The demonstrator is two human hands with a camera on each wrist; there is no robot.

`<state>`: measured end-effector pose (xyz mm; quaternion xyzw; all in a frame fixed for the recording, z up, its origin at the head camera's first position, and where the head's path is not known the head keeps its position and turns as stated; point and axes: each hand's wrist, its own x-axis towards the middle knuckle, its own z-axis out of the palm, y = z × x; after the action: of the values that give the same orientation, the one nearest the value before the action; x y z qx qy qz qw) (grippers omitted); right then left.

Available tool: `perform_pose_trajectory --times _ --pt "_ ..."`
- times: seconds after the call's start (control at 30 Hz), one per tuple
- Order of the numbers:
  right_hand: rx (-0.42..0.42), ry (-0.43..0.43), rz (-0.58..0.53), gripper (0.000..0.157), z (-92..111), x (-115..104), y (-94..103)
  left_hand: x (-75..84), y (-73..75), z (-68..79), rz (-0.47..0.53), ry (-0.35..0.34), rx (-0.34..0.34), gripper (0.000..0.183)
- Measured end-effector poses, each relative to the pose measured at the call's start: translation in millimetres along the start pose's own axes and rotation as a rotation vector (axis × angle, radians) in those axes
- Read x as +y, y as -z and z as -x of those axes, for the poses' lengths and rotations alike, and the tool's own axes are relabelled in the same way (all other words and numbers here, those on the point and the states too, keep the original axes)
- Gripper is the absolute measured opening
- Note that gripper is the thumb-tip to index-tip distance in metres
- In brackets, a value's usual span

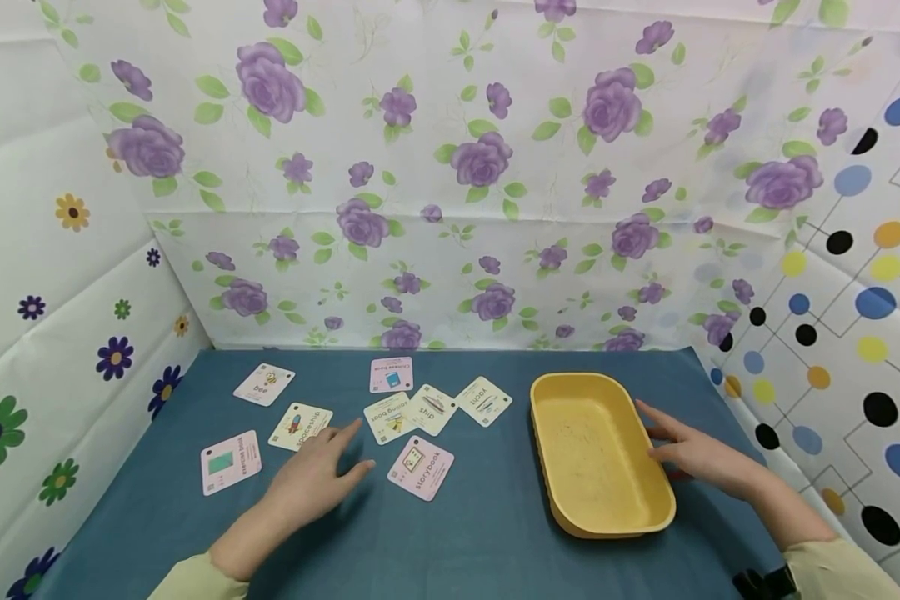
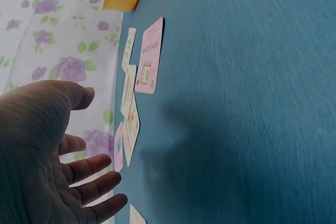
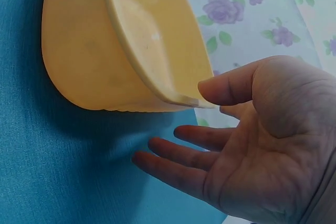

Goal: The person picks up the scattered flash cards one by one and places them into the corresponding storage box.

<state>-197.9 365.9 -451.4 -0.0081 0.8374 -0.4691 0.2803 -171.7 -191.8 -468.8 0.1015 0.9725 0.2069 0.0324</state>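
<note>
My left hand (image 1: 311, 475), fingers spread and holding nothing, hovers over the blue cloth. It partly covers the spaceship card (image 1: 295, 427). To its right lie the storybook card (image 1: 421, 469), the rowing boat card (image 1: 387, 417) and the ship card (image 1: 430, 409). In the left wrist view the palm and loosely bent fingers are apart from the storybook card (image 2: 150, 56). At the right side of a yellow plastic tray (image 1: 600, 450), my right hand (image 1: 708, 458) has its fingers extended. The right wrist view puts the thumb at the tray's rim (image 3: 134, 59); whether it touches, I cannot tell.
Farther left lie the bee card (image 1: 264, 384) and the exercise book card (image 1: 230, 462). Toward the back are the Chinese book card (image 1: 392, 375) and the yacht card (image 1: 483, 402). A floral sheet (image 1: 435, 258) hangs behind the table, with patterned sheets at both sides.
</note>
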Motion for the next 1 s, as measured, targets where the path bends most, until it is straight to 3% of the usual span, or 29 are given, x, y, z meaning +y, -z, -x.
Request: perform_pose_trajectory --times 0.33,1.0 --pt "-0.033 -0.027 -0.042 0.087 -2 4 -2.9 15.0 -11.6 -5.8 -0.010 -0.059 0.013 0.071" --pt "-0.077 -0.040 -0.157 0.090 1 -1 -1.1 27.5 -20.8 -18.8 -0.022 -0.121 -0.023 0.072"
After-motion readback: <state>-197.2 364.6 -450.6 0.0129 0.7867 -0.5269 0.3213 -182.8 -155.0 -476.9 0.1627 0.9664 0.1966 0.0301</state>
